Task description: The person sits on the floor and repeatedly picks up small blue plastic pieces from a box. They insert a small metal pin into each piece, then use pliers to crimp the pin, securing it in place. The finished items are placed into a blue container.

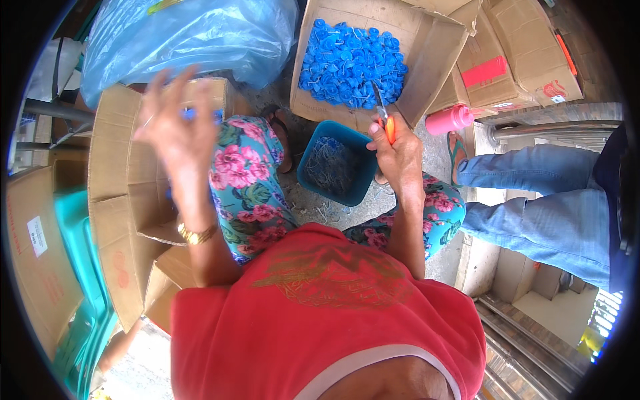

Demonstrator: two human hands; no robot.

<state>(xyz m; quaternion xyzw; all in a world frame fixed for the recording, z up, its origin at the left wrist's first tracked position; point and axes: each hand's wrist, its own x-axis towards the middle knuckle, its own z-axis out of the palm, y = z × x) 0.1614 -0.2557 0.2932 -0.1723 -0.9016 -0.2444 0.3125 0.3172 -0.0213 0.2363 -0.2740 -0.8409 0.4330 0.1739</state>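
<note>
My left hand [179,133], blurred by motion, is raised over the open cardboard box on the left, its fingers spread and nothing seen in them. Inside that box [120,160] a few blue pieces show behind the hand and wrist. My right hand [403,159] is wrapped round an orange-handled cutting tool [391,131], whose narrow metal end points away from me. Beyond the tool, a cardboard box [427,40] holds a heap of small round blue plastic parts [353,63]. Between my knees stands a teal bin [337,193] with thin pale scraps [330,163] in it.
A large blue plastic bag [193,40] bulges at the far left. Teal stacked plastic [83,247] stands left of the boxes. A pink bottle [450,120] lies beside the far box. Another person's jeans-clad legs [533,227] reach in from the right. Scraps dot the floor.
</note>
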